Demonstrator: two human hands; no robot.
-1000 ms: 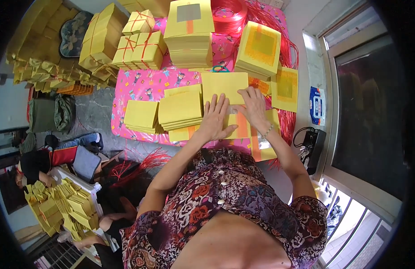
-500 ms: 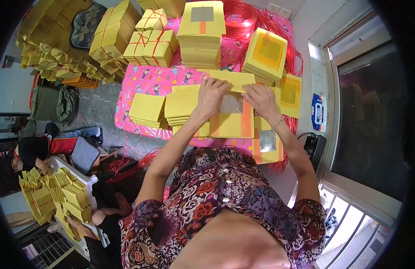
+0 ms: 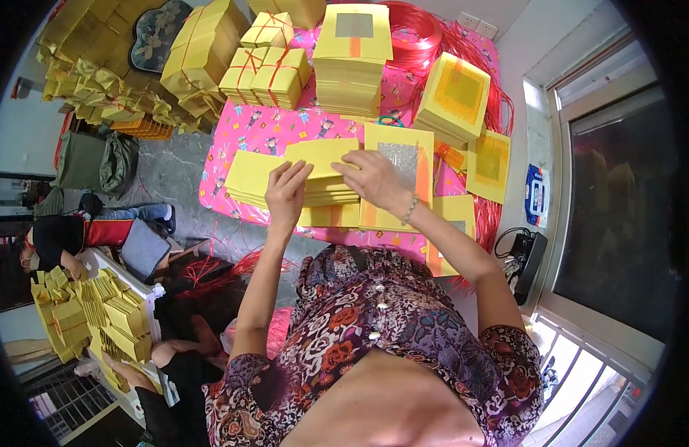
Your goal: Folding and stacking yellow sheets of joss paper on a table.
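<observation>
A folded yellow paper [image 3: 324, 154] lies across the top of a stack of folded papers [image 3: 333, 195] on the table. My left hand [image 3: 286, 192] grips its left end, fingers bent over the edge. At its right end, the fingers of my right hand [image 3: 376, 179] pinch the edge. Under and beside my right wrist lies a flat yellow sheet [image 3: 397, 212] with a silver patch and an orange stripe; my hand covers part of it. Another stack of folded papers [image 3: 249, 177] sits just left of my left hand.
Tall stacks of yellow sheets [image 3: 350, 82] and red-tied bundles [image 3: 281, 78] stand at the back of the pink patterned table [image 3: 236, 134]. Red plastic strips [image 3: 408, 33] lie behind them. At the lower left, people work at a white table with folded papers [image 3: 125, 316].
Both hands have moved left, bringing the folded paper off the flat sheet and onto the stack. The flat sheet with the silver patch now shows more fully.
</observation>
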